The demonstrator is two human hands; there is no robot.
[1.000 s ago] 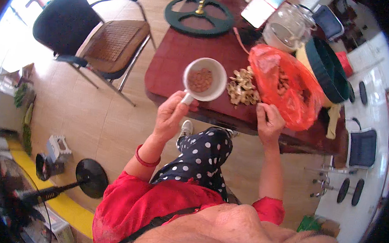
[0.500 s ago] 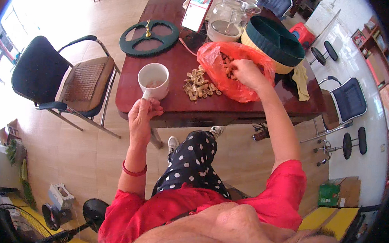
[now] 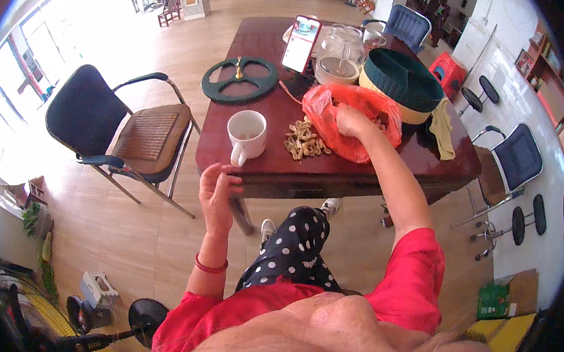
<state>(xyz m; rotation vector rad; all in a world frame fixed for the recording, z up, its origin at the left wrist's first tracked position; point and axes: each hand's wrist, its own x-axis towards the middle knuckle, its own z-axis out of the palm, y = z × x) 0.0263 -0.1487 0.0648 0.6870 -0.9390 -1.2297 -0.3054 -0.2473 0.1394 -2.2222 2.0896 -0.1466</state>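
Observation:
My left hand (image 3: 219,191) hovers with its fingers apart just off the near edge of the dark red table (image 3: 373,176), holding nothing. A white mug (image 3: 247,136) stands on the table right above it, with its handle toward that hand. My right hand (image 3: 351,122) reaches into the mouth of a red plastic bag (image 3: 363,139). Its fingertips are hidden in the bag. A pile of pale nut shells (image 3: 304,141) lies between the mug and the bag.
Behind the bag stand a round green-rimmed basket (image 3: 403,83), a glass jar (image 3: 339,52), a propped phone (image 3: 301,43) and a dark green ring-shaped object (image 3: 239,80). A yellow cloth (image 3: 442,128) lies at the right. A dark armchair (image 3: 128,132) stands left of the table, with stools (image 3: 521,222) on the right.
My left hand set the mug on the table, let go and drew back below the edge. My right hand went from resting on the bag to reaching inside it.

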